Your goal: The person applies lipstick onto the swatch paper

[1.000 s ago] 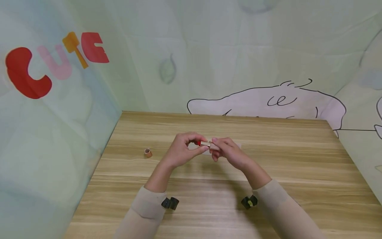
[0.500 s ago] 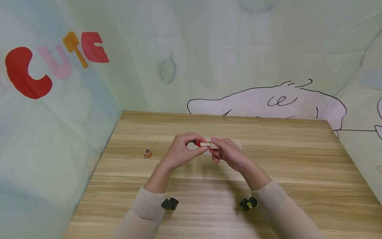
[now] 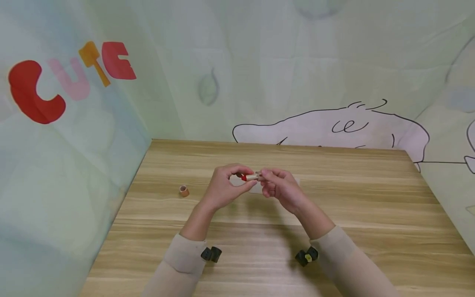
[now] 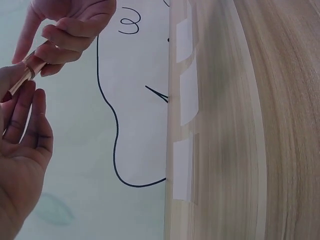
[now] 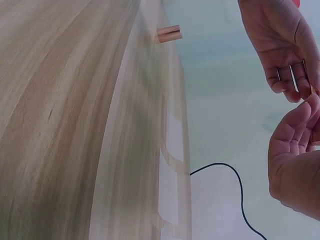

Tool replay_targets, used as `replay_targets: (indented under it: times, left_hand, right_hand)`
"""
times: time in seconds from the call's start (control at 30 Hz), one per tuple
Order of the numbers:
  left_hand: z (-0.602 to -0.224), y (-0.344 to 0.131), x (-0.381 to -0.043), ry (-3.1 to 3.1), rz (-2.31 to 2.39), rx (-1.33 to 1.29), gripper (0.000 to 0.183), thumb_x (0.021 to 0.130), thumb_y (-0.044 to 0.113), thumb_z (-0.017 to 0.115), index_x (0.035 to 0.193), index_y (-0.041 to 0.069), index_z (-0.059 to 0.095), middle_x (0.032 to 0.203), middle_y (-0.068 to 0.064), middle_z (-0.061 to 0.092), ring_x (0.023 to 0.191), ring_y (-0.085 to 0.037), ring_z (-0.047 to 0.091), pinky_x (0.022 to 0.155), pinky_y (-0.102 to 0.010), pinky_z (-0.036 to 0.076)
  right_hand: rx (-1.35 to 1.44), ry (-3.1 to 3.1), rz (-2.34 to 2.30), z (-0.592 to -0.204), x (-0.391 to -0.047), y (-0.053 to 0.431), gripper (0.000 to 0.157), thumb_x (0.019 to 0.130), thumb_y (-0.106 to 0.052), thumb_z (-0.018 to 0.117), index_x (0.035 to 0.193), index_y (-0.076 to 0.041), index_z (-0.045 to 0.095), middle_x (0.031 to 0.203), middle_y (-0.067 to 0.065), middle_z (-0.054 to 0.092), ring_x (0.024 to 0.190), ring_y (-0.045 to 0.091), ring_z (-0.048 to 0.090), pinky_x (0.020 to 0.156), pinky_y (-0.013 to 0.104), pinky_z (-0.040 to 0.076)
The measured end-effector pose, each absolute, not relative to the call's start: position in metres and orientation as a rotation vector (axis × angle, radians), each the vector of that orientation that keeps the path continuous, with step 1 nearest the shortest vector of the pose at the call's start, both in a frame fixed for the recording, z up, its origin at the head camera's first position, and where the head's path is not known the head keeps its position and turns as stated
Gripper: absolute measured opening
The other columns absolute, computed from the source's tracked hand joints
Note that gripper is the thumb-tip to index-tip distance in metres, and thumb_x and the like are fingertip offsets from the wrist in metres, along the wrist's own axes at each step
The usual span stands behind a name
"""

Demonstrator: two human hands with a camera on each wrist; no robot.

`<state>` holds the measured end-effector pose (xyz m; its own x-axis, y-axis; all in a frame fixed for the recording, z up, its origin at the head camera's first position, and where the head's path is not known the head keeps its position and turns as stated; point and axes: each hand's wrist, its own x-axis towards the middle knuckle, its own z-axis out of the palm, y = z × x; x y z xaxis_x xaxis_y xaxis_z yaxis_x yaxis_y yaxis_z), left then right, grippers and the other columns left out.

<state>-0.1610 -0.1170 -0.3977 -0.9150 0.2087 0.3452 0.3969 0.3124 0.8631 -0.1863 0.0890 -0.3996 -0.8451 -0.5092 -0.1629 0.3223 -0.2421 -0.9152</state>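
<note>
A lipstick point(image 3: 251, 177) with a red tip and a gold tube lies level between both hands, above the table. My left hand point(image 3: 222, 187) pinches its gold tube between thumb and fingertips, the red tip pointing left into the curve of the hand. At the other end, my right hand point(image 3: 283, 187) grips the base between thumb and curled fingers. In the left wrist view the tube point(image 4: 33, 67) shows where the two hands meet. A short, copper-coloured lipstick cap point(image 3: 184, 191) stands on the table, left of my left hand, its hollow end up.
Flat white paper pieces point(image 3: 257, 189) lie on the wooden table point(image 3: 352, 198) beneath the hands. Printed cloth walls point(image 3: 193, 90) rise along the table's back and left edges. Each sleeve cuff carries a small black wrist camera point(image 3: 211, 254).
Both hands have shifted slightly to the left with the lipstick. The right hand's fingers have changed position a little around the base. The cap has stayed in place.
</note>
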Motion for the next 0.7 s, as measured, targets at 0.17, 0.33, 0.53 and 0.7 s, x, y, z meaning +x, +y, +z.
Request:
replay_targets:
  times: [0.17, 0.33, 0.53, 0.7]
  left_hand:
    - [-0.396, -0.119, -0.159, -2.418, -1.69, -0.521, 0.019, 0.085, 0.015, 0.083, 0.102, 0.01, 0.076, 0.094, 0.002, 0.073, 0.089, -0.016, 0.064, 0.081, -0.037, 0.054]
    - [-0.399, -0.123, -0.159, -2.434, -1.699, -0.509, 0.035, 0.083, 0.02, 0.085, 0.114, 0.011, 0.072, 0.103, 0.003, 0.072, 0.097, -0.015, 0.062, 0.087, -0.042, 0.051]
    - [-0.404, -0.133, -0.16, -2.439, -1.67, -0.491, 0.043, 0.083, 0.023, 0.085, 0.121, 0.011, 0.069, 0.109, 0.001, 0.071, 0.102, -0.015, 0.064, 0.09, -0.041, 0.051]
    - [-0.406, -0.142, -0.16, -2.466, -1.624, -0.478, 0.043, 0.083, 0.024, 0.086, 0.121, 0.011, 0.069, 0.113, -0.001, 0.07, 0.105, -0.017, 0.063, 0.09, -0.042, 0.051]
  right_hand:
    - [-0.242, 1.528, -2.145, -0.399, -0.184, 0.087, 0.014, 0.102, -0.009, 0.057, 0.101, -0.014, 0.07, 0.083, -0.001, 0.062, 0.062, 0.011, 0.059, 0.06, 0.021, 0.052]
    - [-0.224, 1.572, -2.183, -0.402, -0.186, 0.086, 0.013, 0.103, -0.011, 0.057, 0.1, -0.013, 0.07, 0.081, -0.002, 0.06, 0.061, 0.011, 0.058, 0.061, 0.021, 0.053]
    - [-0.181, 1.581, -2.227, -0.403, -0.188, 0.087, 0.015, 0.103, -0.01, 0.058, 0.095, -0.014, 0.07, 0.077, -0.002, 0.058, 0.059, 0.01, 0.058, 0.059, 0.021, 0.053]
    - [-0.185, 1.582, -2.235, -0.405, -0.189, 0.087, 0.016, 0.103, -0.01, 0.057, 0.095, -0.014, 0.07, 0.075, -0.002, 0.057, 0.06, 0.01, 0.058, 0.058, 0.02, 0.051]
